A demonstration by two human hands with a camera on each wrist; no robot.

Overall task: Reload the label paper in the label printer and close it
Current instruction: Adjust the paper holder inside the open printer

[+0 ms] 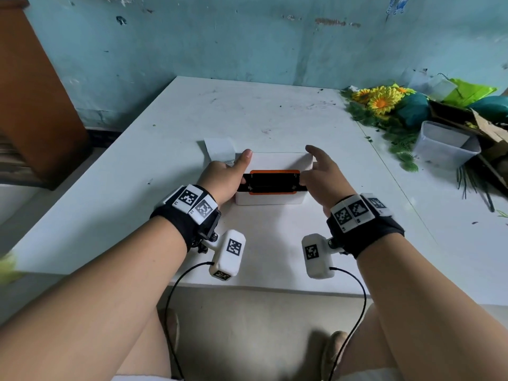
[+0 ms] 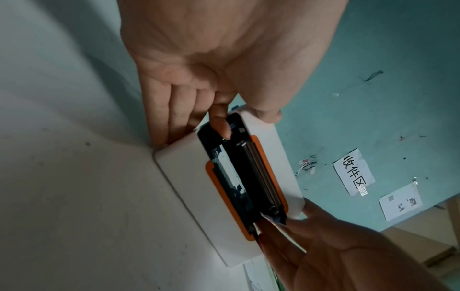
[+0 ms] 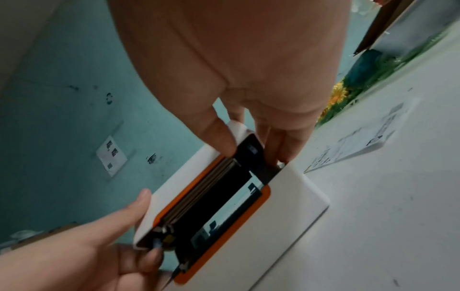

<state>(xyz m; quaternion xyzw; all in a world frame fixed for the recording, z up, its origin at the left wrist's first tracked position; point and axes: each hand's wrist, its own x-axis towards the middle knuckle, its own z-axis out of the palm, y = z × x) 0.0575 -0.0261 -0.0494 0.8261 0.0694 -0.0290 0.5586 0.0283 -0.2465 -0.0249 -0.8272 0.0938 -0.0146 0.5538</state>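
Head view: printer (image 1: 270,198) sits mid-table (image 1: 137,188), lid partly open.
Left hand (image 1: 225,177): grips the printer's left end.
Right hand (image 1: 321,174): grips the right end.
Advice: press both lid ends evenly; watch your fingertips.

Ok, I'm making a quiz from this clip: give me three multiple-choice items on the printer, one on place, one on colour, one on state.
1. Where are the artificial flowers?
A. the table's far right
B. on the printer
C. on the floor

2. What colour trims the label printer opening?
A. green
B. orange
C. blue

3. The printer is
A. open
B. closed
C. upside down

Answers: 1 A, they lie by the far right table edge. 2 B, an orange band frames the black cavity. 3 A, left hand and right hand hold its ends with the inside exposed.
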